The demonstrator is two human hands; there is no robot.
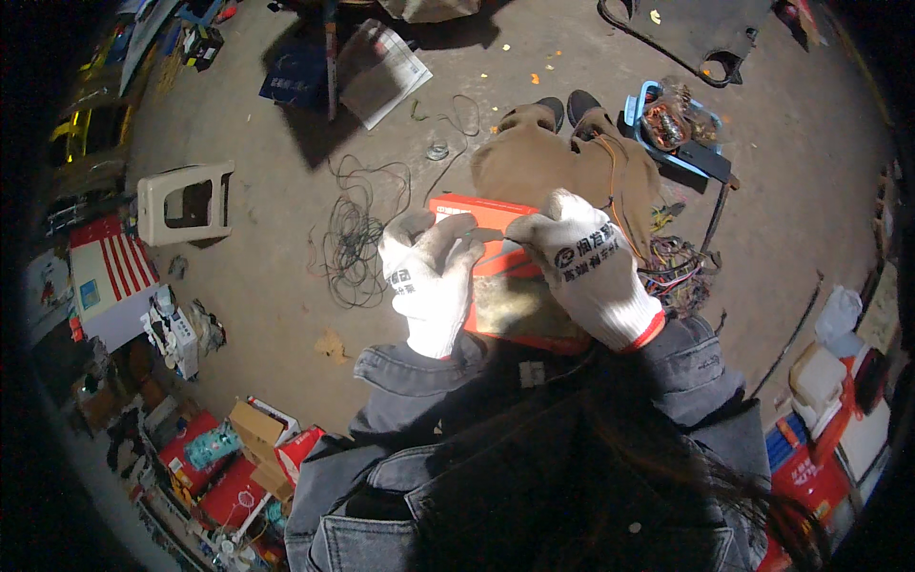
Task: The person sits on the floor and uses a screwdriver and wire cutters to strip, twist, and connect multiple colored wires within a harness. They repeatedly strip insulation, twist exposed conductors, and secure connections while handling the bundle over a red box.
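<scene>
Both my hands wear white knit gloves with dark printing and meet over my lap. My left hand point(429, 276) has its thumb and fingers closed on one end of a small thin dark flat piece point(488, 234). At the piece's other end, my right hand point(593, 275) pinches with thumb and forefinger. What the piece is, I cannot make out. Directly beneath lies an orange-red box point(500, 257) across my lap, with a worn tan patch on its near part. An orange wire point(610, 157) runs over my brown trouser leg toward a tangle of coloured wires point(679, 272) at the right.
Loose dark wire point(355, 238) lies coiled on the floor at the left, near a beige plastic stool point(152, 212). A blue basket point(633, 111) of copper-coloured parts stands front right. A newspaper point(386, 71) lies farther off. Boxes point(224, 491) crowd the lower left.
</scene>
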